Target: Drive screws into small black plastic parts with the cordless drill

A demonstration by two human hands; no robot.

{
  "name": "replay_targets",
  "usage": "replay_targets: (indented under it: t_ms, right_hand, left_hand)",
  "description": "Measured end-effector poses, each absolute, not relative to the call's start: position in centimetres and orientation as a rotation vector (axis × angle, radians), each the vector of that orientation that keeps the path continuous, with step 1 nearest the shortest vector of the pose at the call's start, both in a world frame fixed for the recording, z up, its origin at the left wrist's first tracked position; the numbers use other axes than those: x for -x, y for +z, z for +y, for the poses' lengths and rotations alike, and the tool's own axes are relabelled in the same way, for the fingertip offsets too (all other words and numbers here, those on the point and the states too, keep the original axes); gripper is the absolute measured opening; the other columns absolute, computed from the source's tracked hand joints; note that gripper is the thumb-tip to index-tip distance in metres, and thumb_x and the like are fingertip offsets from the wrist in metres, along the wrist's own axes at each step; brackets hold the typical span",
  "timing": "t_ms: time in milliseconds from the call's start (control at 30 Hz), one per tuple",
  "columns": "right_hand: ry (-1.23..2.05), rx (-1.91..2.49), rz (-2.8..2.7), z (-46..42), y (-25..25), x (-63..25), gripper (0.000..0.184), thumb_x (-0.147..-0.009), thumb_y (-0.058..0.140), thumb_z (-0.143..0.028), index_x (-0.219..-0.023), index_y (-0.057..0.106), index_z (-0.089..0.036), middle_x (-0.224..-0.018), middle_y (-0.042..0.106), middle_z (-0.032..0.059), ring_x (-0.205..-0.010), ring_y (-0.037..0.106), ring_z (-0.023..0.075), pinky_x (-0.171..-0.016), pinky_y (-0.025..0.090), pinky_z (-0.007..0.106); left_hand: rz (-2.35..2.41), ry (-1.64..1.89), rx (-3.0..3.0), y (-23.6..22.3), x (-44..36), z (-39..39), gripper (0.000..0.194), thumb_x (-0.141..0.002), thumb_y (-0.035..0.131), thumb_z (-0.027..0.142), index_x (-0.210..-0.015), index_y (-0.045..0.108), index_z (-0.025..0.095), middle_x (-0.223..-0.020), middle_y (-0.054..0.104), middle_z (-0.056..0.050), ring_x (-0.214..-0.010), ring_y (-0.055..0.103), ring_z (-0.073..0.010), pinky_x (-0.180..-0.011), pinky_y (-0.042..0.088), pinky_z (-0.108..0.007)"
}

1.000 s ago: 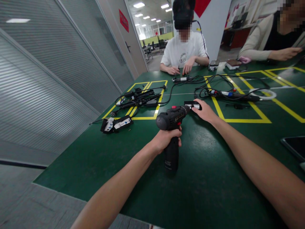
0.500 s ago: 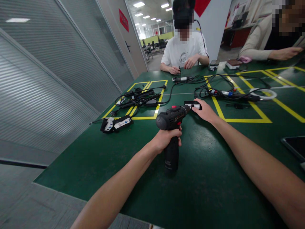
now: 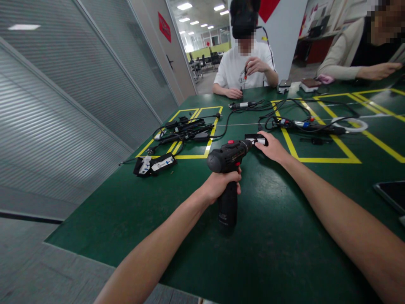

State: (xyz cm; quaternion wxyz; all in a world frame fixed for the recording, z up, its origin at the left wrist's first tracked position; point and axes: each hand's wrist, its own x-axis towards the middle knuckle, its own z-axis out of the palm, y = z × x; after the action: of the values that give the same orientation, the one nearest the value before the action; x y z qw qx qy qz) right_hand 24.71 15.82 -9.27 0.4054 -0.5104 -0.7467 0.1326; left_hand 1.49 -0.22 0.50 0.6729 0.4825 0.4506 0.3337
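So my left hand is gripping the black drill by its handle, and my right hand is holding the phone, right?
Not quite: in the head view, your right hand holds a small black-and-white block, not the phone.

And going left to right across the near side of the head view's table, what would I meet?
Black-and-white casing pieces, power drill, right hand, white ring, dark-screened device at the picture's edge.
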Motion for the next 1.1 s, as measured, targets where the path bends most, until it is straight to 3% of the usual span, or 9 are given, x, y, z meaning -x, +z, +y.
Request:
replay_targets:
  t_ms: [1100]
  right_hand:
    - [0.344,1.303,-1.875,15.9,-9.31,-24.68,0.048,-0.08,0.06,-0.038,-0.125,0.054,-0.024,-0.121,0.058,0.0101,-0.108,0.057,0.0289,-0.095,0.044,0.045]
  left_hand:
    - [1.0,0.741,-1.088,0.16,-1.34,0.03,0.02,-0.067,0.062,0.019,-0.084,0.055,0.014,-0.056,0.054,0.002,-0.048,0.058,-0.0139,-0.05,0.043,-0.024]
